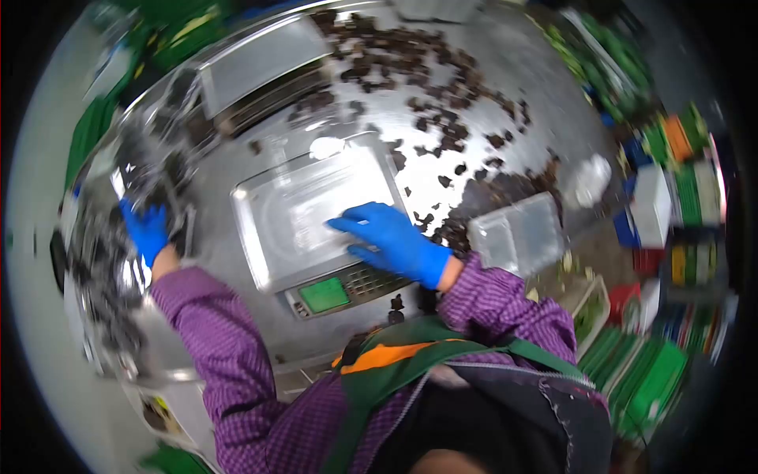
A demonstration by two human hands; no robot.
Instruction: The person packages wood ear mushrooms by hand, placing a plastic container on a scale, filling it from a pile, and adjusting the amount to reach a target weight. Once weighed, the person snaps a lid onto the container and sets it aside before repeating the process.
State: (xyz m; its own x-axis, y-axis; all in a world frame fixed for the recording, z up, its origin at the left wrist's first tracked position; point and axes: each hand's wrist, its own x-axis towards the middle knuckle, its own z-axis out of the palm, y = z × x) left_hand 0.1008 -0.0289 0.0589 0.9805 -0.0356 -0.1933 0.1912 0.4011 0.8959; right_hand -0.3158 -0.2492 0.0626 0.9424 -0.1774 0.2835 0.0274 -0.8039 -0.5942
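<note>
My left hand (pixel 148 231), in a blue glove, reaches to a heap of clear packages with dark contents (pixel 103 261) at the left side of the table. Its fingers are spread at the edge of the heap. Over the right part of a digital scale (pixel 264 253) is my right hand (pixel 399 243), gloved in blue as well, with thumb and fingers apart and nothing between them. The scale has a wide shiny pan and a lit green display (pixel 324 295). A clear plastic tray (pixel 537 229) lies to the right, beside dark, shrivelled pieces (pixel 446 138).
Behind the scale stands a metal box with a flat top (pixel 264 63). A crumpled white plastic bag (pixel 591 180) lies at the table's right edge. Green crates (pixel 643 379) and stacked packs fill the right side. A pale bin (pixel 592 312) stands by the near right edge.
</note>
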